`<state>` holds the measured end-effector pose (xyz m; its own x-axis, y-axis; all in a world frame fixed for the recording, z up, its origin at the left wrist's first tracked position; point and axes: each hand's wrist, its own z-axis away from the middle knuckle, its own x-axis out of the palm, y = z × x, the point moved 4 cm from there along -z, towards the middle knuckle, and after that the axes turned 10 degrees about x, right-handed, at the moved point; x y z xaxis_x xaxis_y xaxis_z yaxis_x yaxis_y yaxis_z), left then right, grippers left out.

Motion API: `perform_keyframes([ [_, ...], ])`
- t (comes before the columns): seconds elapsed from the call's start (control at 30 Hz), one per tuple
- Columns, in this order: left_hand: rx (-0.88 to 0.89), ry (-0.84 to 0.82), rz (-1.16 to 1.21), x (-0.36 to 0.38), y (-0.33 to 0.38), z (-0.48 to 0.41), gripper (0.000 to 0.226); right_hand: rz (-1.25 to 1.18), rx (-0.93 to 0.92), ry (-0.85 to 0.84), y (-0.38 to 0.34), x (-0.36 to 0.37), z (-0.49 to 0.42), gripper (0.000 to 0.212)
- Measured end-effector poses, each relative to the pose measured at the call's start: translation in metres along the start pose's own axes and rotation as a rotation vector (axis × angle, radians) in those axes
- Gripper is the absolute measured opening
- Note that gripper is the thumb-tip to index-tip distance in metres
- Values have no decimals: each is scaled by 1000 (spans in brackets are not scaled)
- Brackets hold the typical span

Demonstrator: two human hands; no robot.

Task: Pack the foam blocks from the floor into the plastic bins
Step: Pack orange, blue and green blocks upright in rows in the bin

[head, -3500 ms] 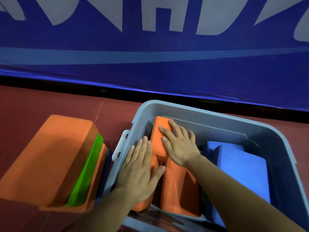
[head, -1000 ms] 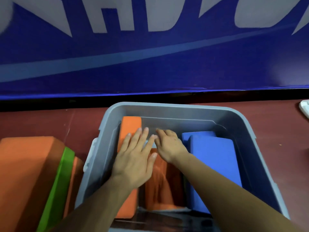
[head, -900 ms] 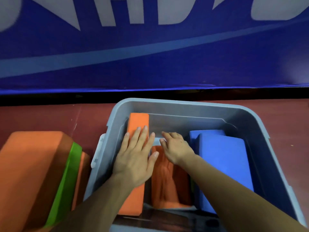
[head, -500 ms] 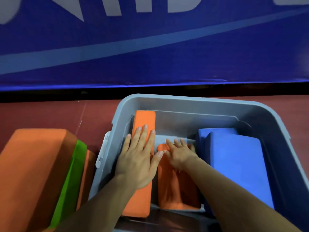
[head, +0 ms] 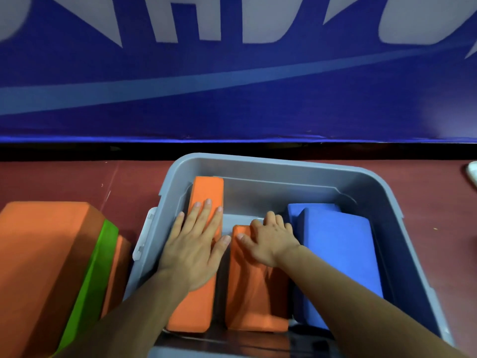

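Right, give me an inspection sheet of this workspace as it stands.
Surface: dark red floor under the bin.
Job's things: bin holds a left orange block, a middle orange block and blue blocks at right; a big orange block and a green block lie outside, left of it.
Clutter: white object cut off at the right edge, unidentifiable.
Hands: left hand flat on the left orange block; right hand curled over the middle orange block's far end.
Cables: nothing seen.
Surroundings: blue banner with white letters behind.

Orange blocks (head: 204, 192) and blue blocks (head: 340, 254) stand in grey bin (head: 284, 164).
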<state>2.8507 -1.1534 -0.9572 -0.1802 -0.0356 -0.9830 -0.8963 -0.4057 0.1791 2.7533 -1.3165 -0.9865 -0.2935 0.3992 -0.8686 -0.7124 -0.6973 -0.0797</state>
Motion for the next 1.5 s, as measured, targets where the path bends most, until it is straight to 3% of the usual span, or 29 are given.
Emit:
perform_keyframes([
  [0.2, 40, 42, 69, -14, -1, 14, 87, -182, -36, 18, 3, -9, 32, 51],
  [0.37, 63, 28, 78, -16, 15, 14, 96, -237, -47, 98, 10, -19, 56, 53],
  [0.67, 93, -155, 189, -8, 37, -5, 73, -376, -139, 238, 26, -9, 96, 42],
  [0.77, 132, -166, 190, -6, 44, -5, 87, -477, -150, 258, 30, -5, 108, 43],
  [0.83, 128, -116, 189, -3, 47, -3, 89, -610, -111, 265, 30, -1, 112, 45],
  [0.93, 118, -58, 258, -2, 51, 1, 83, -835, 118, 158, 25, 6, 111, 45],
  [1.1, 134, -129, 305, 1, 55, 4, 84, -1085, 248, 187, 8, 6, 109, 56],
  [1.2, 182, -153, 250, -3, 53, 9, 99, -1182, 332, 234, 7, 5, 104, 61],
  [1.3, 228, -104, 143, -8, 56, 14, 111, -1256, 361, 174, 3, 9, 93, 61],
  [1.5, 277, 112, 46, 3, 47, 15, 71, -1201, 315, 154, 11, 25, 84, 56],
])
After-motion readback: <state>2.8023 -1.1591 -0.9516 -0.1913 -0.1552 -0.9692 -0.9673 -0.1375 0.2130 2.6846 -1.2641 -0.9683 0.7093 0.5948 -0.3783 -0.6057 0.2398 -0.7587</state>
